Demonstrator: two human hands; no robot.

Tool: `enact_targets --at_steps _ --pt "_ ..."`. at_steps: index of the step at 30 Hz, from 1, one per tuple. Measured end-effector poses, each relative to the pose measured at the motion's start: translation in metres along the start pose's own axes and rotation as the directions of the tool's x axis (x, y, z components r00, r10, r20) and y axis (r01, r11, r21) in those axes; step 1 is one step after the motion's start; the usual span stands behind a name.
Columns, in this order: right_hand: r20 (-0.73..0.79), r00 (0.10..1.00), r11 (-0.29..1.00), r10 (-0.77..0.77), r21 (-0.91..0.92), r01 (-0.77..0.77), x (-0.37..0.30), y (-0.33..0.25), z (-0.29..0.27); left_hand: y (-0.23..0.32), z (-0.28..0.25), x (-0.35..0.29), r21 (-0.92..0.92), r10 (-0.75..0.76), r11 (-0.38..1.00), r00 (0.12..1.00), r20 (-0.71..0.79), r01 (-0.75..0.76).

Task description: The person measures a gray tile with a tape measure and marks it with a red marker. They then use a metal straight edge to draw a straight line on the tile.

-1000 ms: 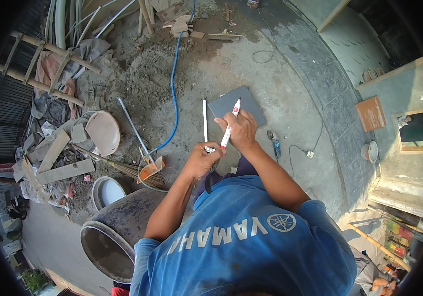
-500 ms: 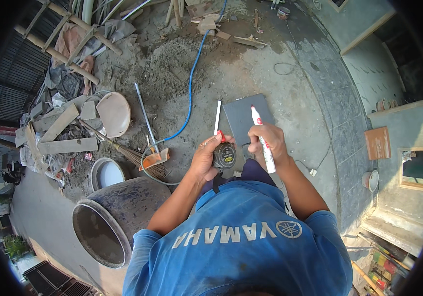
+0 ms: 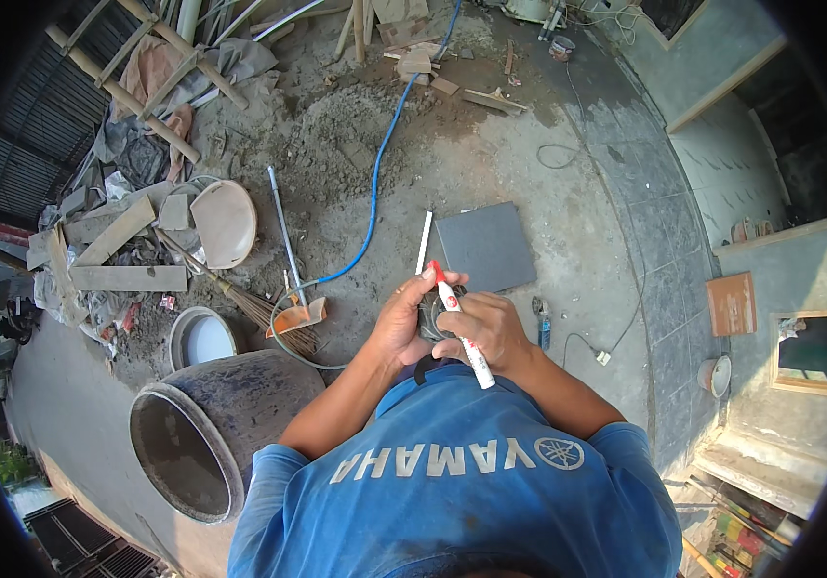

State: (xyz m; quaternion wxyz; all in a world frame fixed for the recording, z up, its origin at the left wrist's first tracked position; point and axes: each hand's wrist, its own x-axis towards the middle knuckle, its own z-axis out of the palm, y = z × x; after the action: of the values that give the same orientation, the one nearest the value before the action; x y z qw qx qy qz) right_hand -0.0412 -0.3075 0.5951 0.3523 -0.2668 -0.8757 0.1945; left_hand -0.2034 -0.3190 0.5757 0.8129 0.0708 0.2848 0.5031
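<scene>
My left hand (image 3: 399, 318) is closed round a tape measure, mostly hidden now behind my fingers and the marker. Its thumb and fingertips also pinch a red marker cap (image 3: 436, 272). In my closed right hand (image 3: 495, 329) is a white marker (image 3: 477, 362), slanting across in front of me with its upper end at the cap. Whether the cap is fully seated cannot be told. Beyond both hands a dark grey square tile (image 3: 486, 249) lies on the ground, with a narrow white strip (image 3: 424, 241) along its left side.
To the left lie a large drum (image 3: 250, 405), a white bucket (image 3: 206, 337), an orange dustpan (image 3: 298, 316) and a twig broom (image 3: 254, 303). A blue hose (image 3: 372, 207) curves over the ground. Right of my hands are a small bottle (image 3: 544, 330) and a cable (image 3: 626, 323).
My right hand has brought the marker left and down to my left hand, so its bare tip now meets the red cap. The tile is now less covered by my hand.
</scene>
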Motion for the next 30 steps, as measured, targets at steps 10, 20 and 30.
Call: enact_targets --at_steps 10,20,30 --pt "-0.04 0.998 0.995 0.048 -0.089 -0.051 -0.005 -0.028 0.026 0.009 -0.021 -0.021 0.278 0.007 0.96 0.997 0.073 -0.027" --pt "0.02 0.995 0.959 0.096 0.267 -0.098 -0.042 -0.021 -0.002 -0.009 -0.018 -0.034 0.224 -0.069 0.974 0.984 0.166 0.031" --pt "-0.026 0.93 0.84 0.365 0.439 -0.318 -0.014 -0.003 -0.013 -0.014 -0.01 -0.026 0.365 0.033 0.927 0.987 0.155 -0.089"
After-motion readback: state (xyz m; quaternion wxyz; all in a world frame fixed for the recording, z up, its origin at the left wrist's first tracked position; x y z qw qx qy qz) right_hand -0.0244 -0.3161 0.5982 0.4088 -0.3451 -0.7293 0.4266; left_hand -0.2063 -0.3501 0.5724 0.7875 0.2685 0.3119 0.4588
